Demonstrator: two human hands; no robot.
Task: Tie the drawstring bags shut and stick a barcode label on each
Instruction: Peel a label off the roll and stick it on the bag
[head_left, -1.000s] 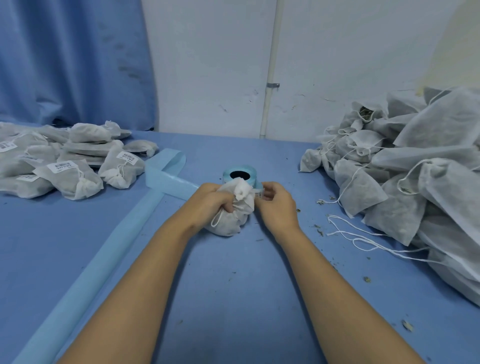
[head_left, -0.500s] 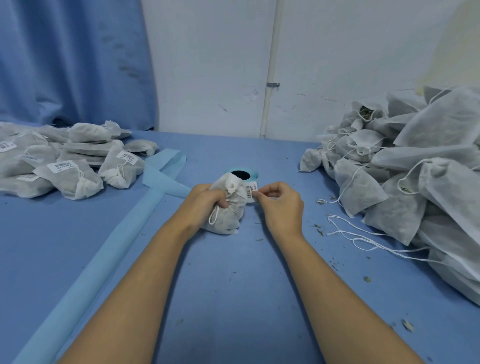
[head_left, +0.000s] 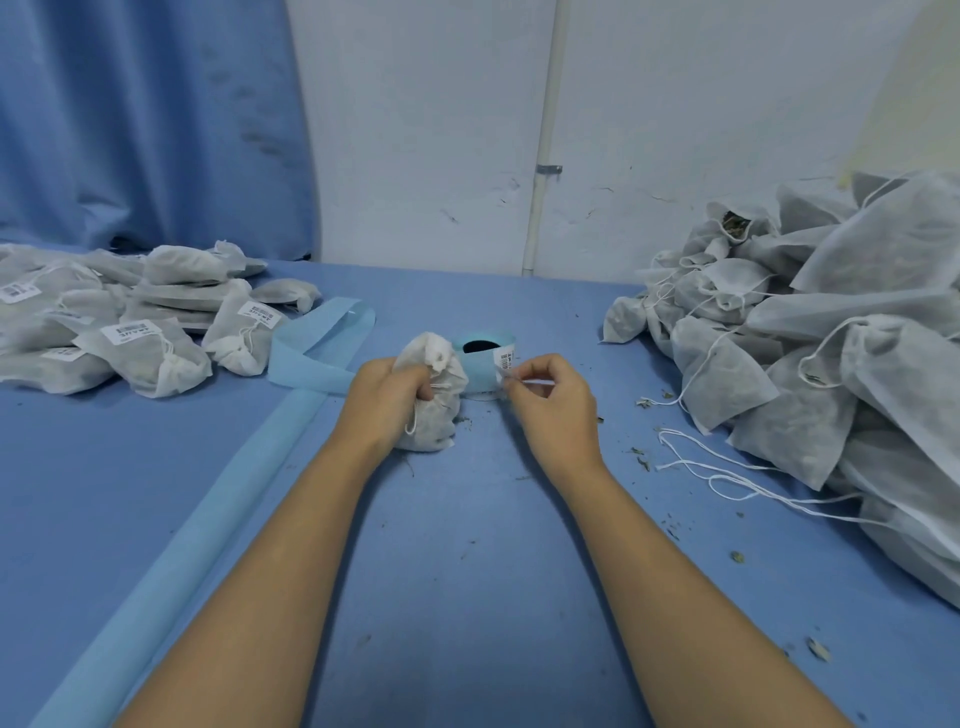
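Now right hand (head_left: 553, 402) pinches label (head_left: 506, 362) beside bag (head_left: 434, 415).

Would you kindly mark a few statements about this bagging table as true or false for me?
1. The left hand grips a white drawstring bag near its gathered top. True.
2. The right hand lies flat on the table and holds nothing. False: it pinches a barcode label between its fingertips.
3. Several bags in the left pile carry barcode labels. True.
4. The label roll sits on top of the right-hand pile of bags. False: it stands on the table just behind the held bag, between the two hands.
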